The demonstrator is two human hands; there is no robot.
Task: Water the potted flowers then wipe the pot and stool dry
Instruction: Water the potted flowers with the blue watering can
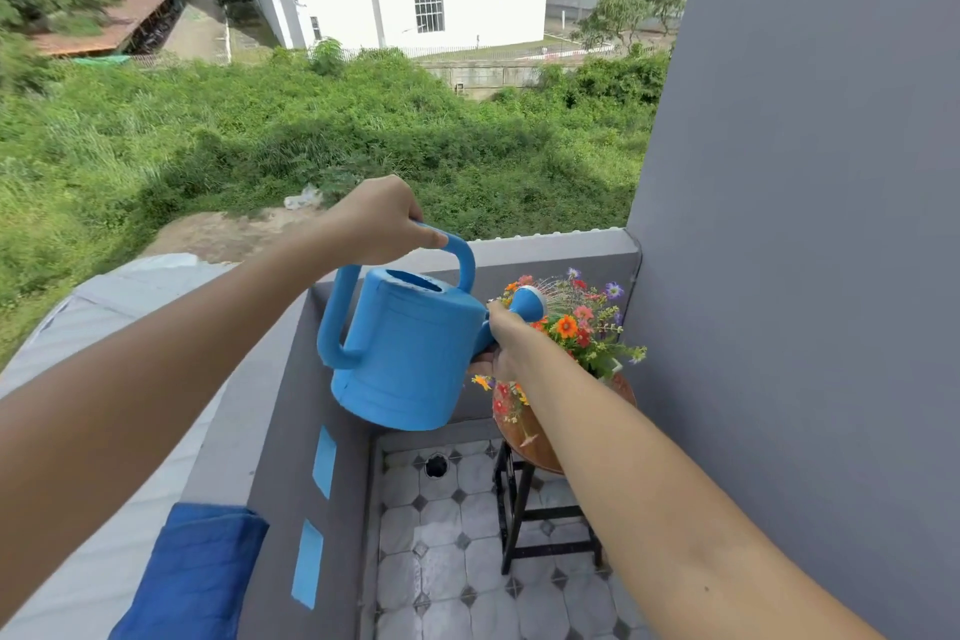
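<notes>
From the head camera I look down into a balcony corner, and I place everything relative to the blue plastic watering can [410,353], which is held in the air at the centre of the view. My left hand [382,224] is clenched around the top loop of the can's handle, just above its open filling hole. My right hand [506,346] grips the base of the spout on the can's right side, fingers wrapped round it. The can is tipped to the right, so its white-faced rose [531,303] sits among the potted flowers [582,322], a mixed bunch of orange, red, pink and purple blooms just right of the can. The pot itself is mostly hidden behind my right forearm; only a pale bit of rim shows. It stands on a round wooden-topped stool [530,452] with black legs, below and right of the can. Under the can lies a floor [441,561] of grey and white tiles, with a round drain hole [436,466] just beneath it. Behind and left of the can runs a grey parapet wall [545,250]; a blue cloth [192,577] is draped over it far below-left of the can. A tall grey wall [805,224] rises to the right.
</notes>
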